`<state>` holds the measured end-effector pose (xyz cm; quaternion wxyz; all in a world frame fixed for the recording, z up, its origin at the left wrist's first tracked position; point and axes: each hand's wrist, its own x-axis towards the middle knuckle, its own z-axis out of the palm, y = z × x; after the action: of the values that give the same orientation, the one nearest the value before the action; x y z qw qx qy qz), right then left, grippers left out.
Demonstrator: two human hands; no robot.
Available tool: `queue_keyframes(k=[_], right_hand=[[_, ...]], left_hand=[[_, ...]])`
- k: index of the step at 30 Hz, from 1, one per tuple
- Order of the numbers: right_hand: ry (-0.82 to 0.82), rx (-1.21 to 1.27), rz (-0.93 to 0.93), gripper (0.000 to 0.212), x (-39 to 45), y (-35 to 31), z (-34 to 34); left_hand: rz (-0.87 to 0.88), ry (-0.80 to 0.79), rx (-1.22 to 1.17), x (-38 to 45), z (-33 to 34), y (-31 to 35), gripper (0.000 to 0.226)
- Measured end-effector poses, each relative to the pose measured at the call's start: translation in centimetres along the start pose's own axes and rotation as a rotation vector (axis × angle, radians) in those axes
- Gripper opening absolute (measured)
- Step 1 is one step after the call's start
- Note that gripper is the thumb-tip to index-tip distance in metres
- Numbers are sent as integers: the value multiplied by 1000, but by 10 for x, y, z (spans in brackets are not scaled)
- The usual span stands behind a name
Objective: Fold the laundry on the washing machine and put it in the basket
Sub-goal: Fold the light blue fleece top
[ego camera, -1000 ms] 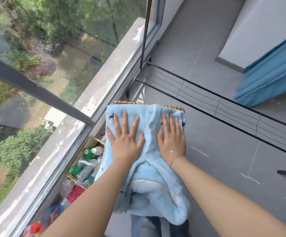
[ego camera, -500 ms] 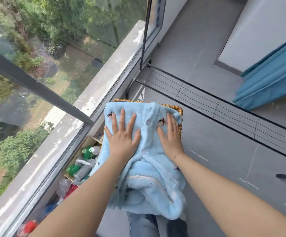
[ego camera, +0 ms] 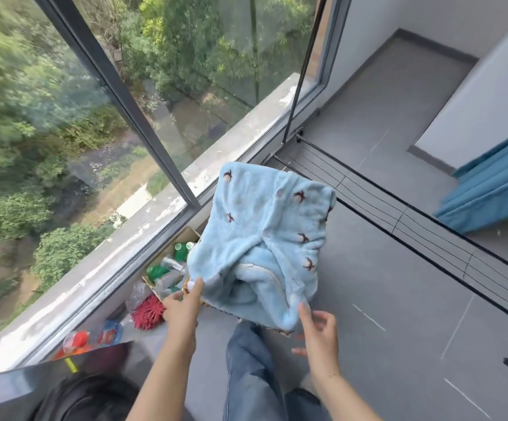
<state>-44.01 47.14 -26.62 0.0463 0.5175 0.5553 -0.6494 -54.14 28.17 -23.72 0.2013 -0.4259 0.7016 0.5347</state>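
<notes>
A fluffy light-blue garment (ego camera: 264,238) with small dark embroidered marks lies bunched on top of a wicker basket (ego camera: 187,287), which it almost wholly hides; only bits of woven rim show at the near edge. My left hand (ego camera: 182,305) reaches to the garment's near left corner, fingers straight and touching the cloth beside the rim. My right hand (ego camera: 316,329) is at the near right edge, its index finger touching the cloth and the other fingers loosely spread. The grey washing machine top (ego camera: 27,387) fills the bottom left, with a dark item (ego camera: 88,396) on it.
A cardboard box of green bottles (ego camera: 167,268) and a red spiky thing (ego camera: 147,312) sit on the floor by the glass wall (ego camera: 125,101). A black drying rack (ego camera: 398,214) lies behind the basket, a blue curtain (ego camera: 495,189) at right. My jeans leg (ego camera: 252,375) is below.
Both hands have come off the top of the garment, where they pressed flat, and drawn back to its near edge. The view has pulled back and up.
</notes>
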Motion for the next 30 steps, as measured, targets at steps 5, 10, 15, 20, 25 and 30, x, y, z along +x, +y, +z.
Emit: queue_keyframes(k=[5, 10, 15, 20, 25, 30], right_hand=[[-147, -136, 38, 37, 10, 12, 13], [-138, -269, 19, 34, 34, 31, 13], [-202, -158, 122, 33, 28, 17, 5], [-246, 16, 228, 29, 32, 17, 4], [-270, 51, 237, 31, 41, 19, 2], [-175, -78, 169, 44, 39, -3, 0]], left_hand=[[-305, -323, -499, 5, 26, -13, 17], [-163, -107, -416, 16, 51, -36, 27], [-285, -149, -547, 10, 57, -50, 49], [-310, -277, -741, 3, 71, -41, 27], [-320, -375, -849, 7, 77, -37, 33], [-343, -351, -864, 8, 78, -41, 43]])
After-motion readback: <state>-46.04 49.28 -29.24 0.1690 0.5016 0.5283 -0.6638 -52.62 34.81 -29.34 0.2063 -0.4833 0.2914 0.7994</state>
